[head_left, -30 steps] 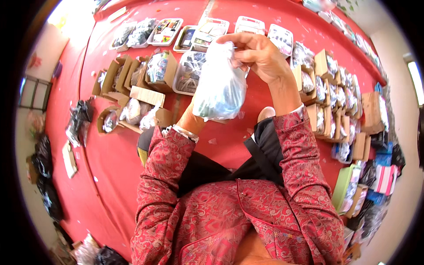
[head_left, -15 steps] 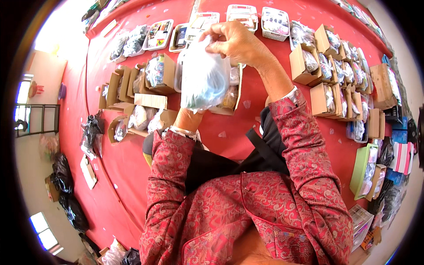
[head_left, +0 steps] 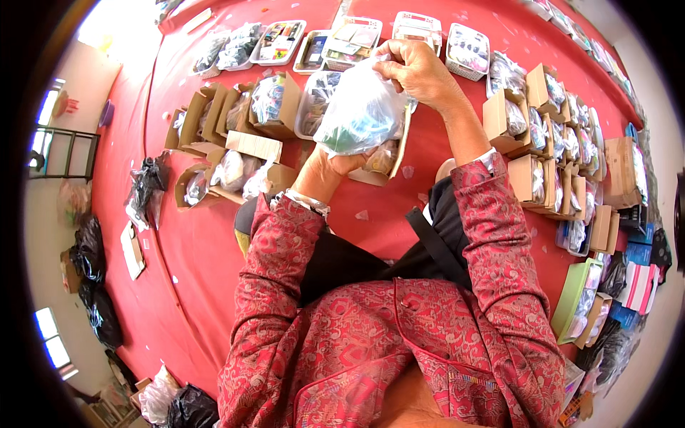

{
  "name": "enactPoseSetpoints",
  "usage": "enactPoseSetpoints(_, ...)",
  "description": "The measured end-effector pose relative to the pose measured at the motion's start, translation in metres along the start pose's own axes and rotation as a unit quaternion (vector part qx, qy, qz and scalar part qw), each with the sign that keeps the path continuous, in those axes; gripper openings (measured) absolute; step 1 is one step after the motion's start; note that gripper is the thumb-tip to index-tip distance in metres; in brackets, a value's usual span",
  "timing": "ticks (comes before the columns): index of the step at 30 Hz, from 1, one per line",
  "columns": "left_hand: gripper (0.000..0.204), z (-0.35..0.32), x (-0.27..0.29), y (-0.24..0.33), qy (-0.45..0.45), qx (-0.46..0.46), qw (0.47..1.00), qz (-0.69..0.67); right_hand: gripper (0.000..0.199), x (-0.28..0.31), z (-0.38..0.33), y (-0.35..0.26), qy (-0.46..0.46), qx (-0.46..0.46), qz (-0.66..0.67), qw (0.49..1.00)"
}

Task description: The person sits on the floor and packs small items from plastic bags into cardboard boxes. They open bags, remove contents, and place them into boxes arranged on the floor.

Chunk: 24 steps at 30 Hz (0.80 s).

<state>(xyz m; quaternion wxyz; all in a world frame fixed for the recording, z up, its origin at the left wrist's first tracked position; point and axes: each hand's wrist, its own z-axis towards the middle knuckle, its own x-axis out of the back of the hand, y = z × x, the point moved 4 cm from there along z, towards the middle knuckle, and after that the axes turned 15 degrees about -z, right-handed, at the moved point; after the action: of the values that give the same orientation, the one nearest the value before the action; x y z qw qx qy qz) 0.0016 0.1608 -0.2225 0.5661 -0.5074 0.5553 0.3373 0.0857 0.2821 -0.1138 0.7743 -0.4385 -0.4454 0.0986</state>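
Observation:
A thin, whitish see-through plastic bag point(head_left: 365, 114) hangs bulging over the storage boxes in front of me. Bluish and green contents show through it, too blurred to name. My right hand point(head_left: 421, 71) pinches the gathered top of the bag between thumb and fingers. From below, my left hand point(head_left: 335, 164) supports the bag's underside; most of its fingers are hidden behind the plastic. Just beyond the bag stands a white bin point(head_left: 311, 107) of bagged items, and under its right side a cardboard box point(head_left: 394, 160) is partly covered.
Open cardboard boxes point(head_left: 284, 114) with bagged goods stand at the left, and more boxes point(head_left: 499, 121) at the right. White baskets point(head_left: 467, 50) line the far side. Black bags point(head_left: 150, 185) lie on the red floor covering point(head_left: 207, 264). A green bin point(head_left: 573, 303) is at the right.
The bag has tilted and looks rounder, and more of my left palm shows beneath it. My right hand still pinches its top. The whole view has shifted slightly.

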Motion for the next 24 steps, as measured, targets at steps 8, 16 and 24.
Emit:
enactPoseSetpoints(8,0.039,-0.008,-0.017,0.005,-0.06,-0.229,0.855,0.461,0.006,0.01,-0.01,-0.019,-0.009,0.019,0.122,0.992)
enactPoseSetpoints(16,0.04,-0.052,-0.049,-0.061,0.022,-0.344,0.886,0.311,0.013,0.023,-0.046,-0.024,0.004,-0.034,0.357,0.934)
enactPoseSetpoints(24,0.034,-0.111,-0.025,-0.122,0.078,-0.206,0.94,0.262,0.009,0.021,-0.119,-0.091,-0.071,-0.007,0.285,0.956)
